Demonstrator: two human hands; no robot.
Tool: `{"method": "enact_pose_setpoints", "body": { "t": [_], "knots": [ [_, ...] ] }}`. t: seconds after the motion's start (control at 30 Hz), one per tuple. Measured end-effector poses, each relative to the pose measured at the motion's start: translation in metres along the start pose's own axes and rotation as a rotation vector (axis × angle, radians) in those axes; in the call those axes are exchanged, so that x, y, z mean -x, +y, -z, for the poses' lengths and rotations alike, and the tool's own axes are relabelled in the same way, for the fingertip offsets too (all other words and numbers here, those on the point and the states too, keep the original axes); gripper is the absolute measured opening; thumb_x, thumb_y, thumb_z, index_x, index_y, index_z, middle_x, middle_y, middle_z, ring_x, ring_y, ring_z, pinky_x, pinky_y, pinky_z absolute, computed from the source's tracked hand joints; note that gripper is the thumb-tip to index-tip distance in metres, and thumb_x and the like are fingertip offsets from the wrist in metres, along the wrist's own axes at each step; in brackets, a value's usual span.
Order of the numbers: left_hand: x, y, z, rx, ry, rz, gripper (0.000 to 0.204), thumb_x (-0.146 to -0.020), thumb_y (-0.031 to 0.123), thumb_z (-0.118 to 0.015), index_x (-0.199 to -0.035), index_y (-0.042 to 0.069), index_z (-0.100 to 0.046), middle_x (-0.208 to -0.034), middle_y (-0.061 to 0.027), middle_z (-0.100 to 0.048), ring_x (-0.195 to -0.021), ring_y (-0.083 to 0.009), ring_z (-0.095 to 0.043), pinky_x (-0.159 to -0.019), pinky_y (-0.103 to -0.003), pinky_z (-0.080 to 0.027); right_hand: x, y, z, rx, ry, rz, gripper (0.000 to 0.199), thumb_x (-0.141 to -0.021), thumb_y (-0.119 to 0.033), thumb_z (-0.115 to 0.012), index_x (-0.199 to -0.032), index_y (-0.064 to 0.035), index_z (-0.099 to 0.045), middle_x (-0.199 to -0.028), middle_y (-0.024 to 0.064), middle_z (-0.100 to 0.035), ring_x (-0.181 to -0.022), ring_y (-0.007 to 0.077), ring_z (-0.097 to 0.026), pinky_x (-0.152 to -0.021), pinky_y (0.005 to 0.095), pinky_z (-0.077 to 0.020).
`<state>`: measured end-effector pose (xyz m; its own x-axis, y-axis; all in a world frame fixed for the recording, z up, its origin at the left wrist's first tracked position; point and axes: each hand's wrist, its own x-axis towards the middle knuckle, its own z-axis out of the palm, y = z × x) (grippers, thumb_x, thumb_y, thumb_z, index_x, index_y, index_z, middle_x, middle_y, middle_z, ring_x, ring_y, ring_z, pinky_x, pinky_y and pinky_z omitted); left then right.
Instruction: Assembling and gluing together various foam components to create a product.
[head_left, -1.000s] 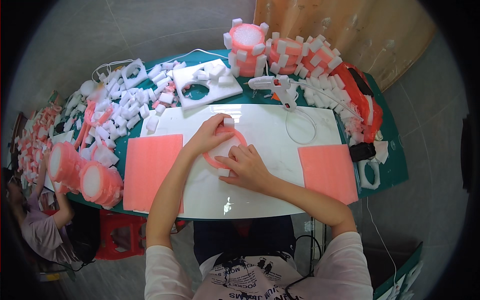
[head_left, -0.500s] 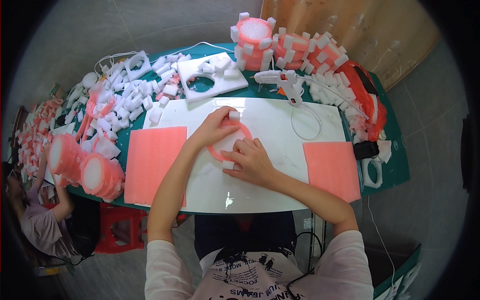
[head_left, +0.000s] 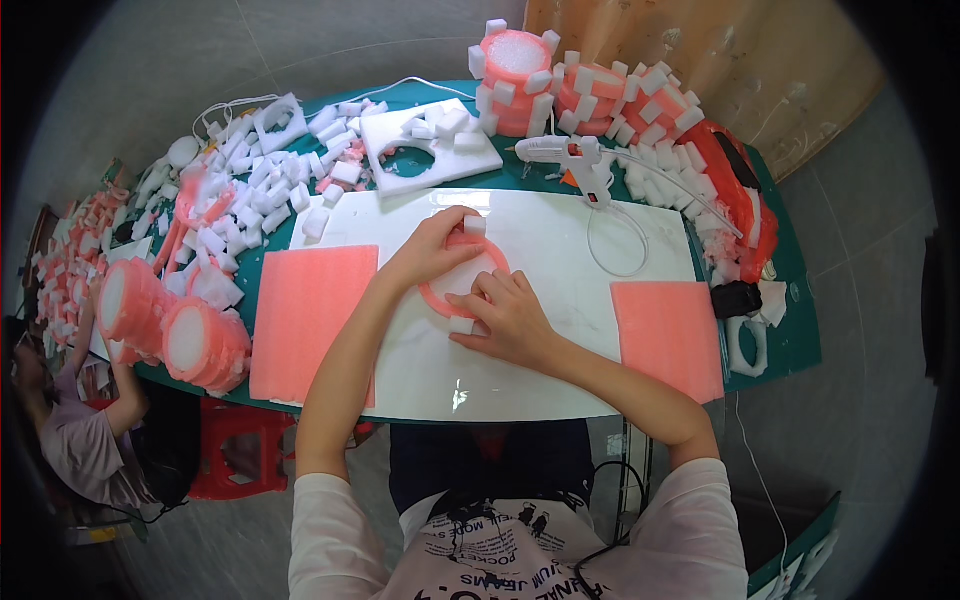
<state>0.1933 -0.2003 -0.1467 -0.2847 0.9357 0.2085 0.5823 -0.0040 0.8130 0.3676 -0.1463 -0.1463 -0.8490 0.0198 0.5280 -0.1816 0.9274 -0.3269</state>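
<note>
The pink-rimmed disc point(head_left: 458, 284) is lying on a white board point(head_left: 530, 385) atop the green worktop point(head_left: 790, 345). The left hand point(head_left: 437, 252), half-curled, is holding its far-left edge, thumb resting across the rim, fingers touching 1 far block point(head_left: 475, 227). The right hand point(head_left: 507, 316), nearly closed, is pinching 1 near block point(head_left: 463, 326) against the rim. 2 pink sheets point(head_left: 315, 320) are flanking the disc; a white glue gun point(head_left: 572, 156) is resting beyond, to the right.
</note>
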Motion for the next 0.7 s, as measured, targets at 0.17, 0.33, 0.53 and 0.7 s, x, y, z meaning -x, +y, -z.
{"method": "enact_pose_setpoints", "body": {
  "t": [0.17, 0.33, 0.53, 0.7],
  "knots": [
    [0.0, 0.002, 0.0, -0.003, -0.004, -0.001, 0.037, -0.074, 0.013, -0.062, -0.106, 0.002, -0.049, -0.09, -0.0101, -0.056, -0.08, -0.0157, -0.054, -0.072, -0.027, -0.044, 0.001, 0.001, 0.0, 0.002, -0.007, 0.002, 0.044, -0.058, -0.025, -0.073, -0.096, -0.0129, -0.055, -0.079, 0.003, -0.044, -0.073, 0.0184, -0.043, -0.063, 0.0314, -0.0299],
    [0.0, 0.006, 0.001, -0.018, -0.015, 0.004, 0.037, -0.074, 0.013, -0.061, -0.106, 0.002, -0.049, -0.089, -0.0099, -0.056, -0.08, -0.0154, -0.053, -0.072, -0.026, -0.044, 0.001, 0.0, 0.001, 0.003, -0.03, -0.013, 0.045, -0.058, -0.026, -0.073, -0.096, -0.013, -0.055, -0.08, 0.0034, -0.044, -0.074, 0.0185, -0.043, -0.064, 0.0312, -0.03],
    [0.002, -0.002, 0.001, -0.018, 0.007, -0.014, 0.038, -0.074, 0.014, -0.062, -0.106, 0.002, -0.049, -0.09, -0.0097, -0.056, -0.081, -0.0148, -0.053, -0.073, -0.027, -0.044, -0.009, 0.011, 0.019, -0.124, -0.196, 0.056, 0.04, -0.063, -0.026, -0.07, -0.098, -0.0119, -0.057, -0.083, 0.0049, -0.046, -0.079, 0.0201, -0.046, -0.068, 0.0319, -0.0328],
    [0.0, 0.001, 0.0, -0.012, -0.007, -0.007, 0.038, -0.074, 0.015, -0.062, -0.107, 0.003, -0.048, -0.095, -0.0104, -0.055, -0.085, -0.0162, -0.053, -0.076, -0.027, -0.043, -0.008, 0.043, 0.022, -0.365, 0.072, -0.247, 0.024, -0.072, -0.014, -0.06, -0.095, -0.0074, -0.059, -0.088, 0.0077, -0.049, -0.085, 0.0229, -0.048, -0.074, 0.0331, -0.0381]
  ]
}}
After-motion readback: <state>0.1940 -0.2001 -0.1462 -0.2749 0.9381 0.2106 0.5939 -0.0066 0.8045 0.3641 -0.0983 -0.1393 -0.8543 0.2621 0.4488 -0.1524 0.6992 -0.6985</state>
